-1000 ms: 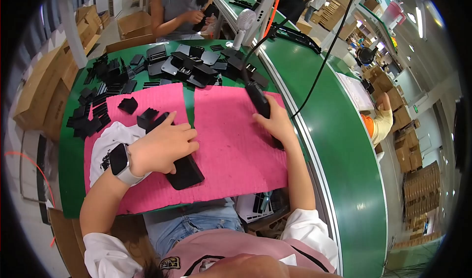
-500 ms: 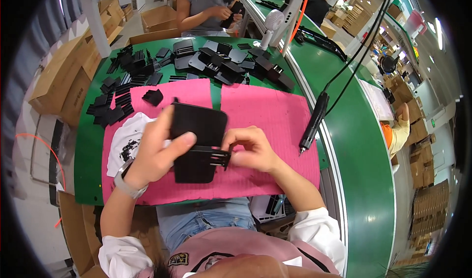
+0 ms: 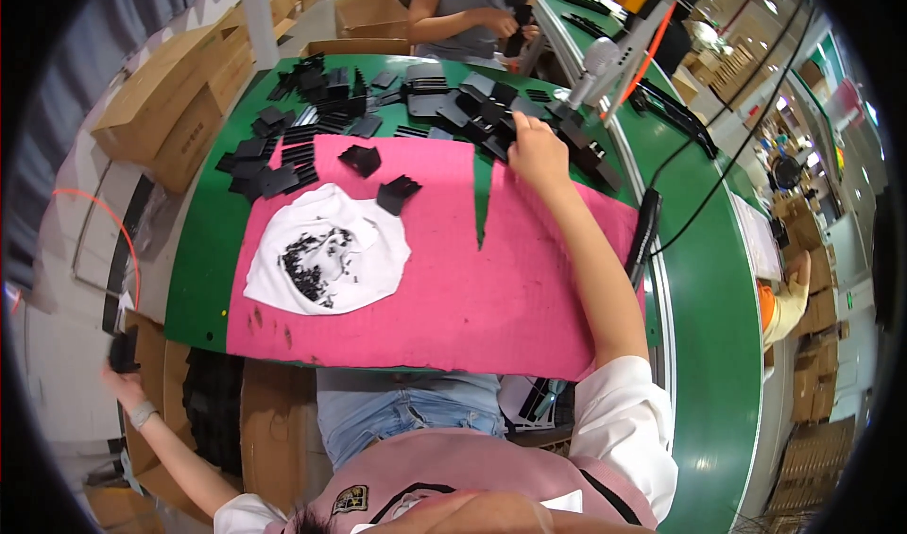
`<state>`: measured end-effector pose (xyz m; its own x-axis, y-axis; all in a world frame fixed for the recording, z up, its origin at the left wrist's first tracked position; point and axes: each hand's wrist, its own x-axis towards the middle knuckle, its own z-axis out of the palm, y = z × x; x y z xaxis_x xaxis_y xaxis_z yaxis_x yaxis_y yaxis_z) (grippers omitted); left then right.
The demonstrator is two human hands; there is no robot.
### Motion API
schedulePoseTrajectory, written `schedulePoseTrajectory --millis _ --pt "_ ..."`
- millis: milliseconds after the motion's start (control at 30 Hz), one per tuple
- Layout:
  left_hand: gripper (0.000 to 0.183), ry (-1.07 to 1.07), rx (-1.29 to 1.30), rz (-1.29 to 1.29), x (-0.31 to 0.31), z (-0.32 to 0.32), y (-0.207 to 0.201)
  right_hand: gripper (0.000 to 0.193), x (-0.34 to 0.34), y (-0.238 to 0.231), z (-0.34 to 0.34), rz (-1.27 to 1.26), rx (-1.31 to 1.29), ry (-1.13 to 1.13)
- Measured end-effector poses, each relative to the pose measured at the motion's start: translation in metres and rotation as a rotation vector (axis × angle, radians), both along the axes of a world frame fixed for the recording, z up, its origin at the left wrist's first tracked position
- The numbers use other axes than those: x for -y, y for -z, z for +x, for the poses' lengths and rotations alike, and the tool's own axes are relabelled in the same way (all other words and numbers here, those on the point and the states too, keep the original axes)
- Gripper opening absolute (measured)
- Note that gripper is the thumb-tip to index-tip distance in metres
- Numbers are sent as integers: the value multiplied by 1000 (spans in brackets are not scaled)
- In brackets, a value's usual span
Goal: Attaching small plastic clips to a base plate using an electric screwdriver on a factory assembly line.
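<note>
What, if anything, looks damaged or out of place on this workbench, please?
The pink mat has a long narrow slit running in from its far edge, showing the green table through it. The white cloth lies crumpled, with small dark bits scattered on it.

A long green workbench (image 3: 203, 288) runs through a bright workshop; brown cardboard cartons (image 3: 175, 109) stand along its left edge.

Left hand (image 3: 121, 375) flung far out leftward, grip closed, right hand (image 3: 537, 151) stretched forward
</note>
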<state>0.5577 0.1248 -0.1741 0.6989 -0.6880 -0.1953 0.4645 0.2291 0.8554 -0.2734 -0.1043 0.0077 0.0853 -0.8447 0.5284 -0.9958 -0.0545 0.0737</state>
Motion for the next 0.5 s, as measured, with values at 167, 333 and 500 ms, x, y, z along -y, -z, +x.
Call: schedulePoseTrajectory --millis 167,333,500 --pt "49 -370 -268 263 -29 -46 63 19 -3 4 -13 -200 -81 40" --pt "48 -421 149 258 -20 -26 16 19 -28 -26 28 -405 25 -141" --pt "39 66 524 -172 91 -242 -156 23 -71 -52 104 -529 -56 -532"
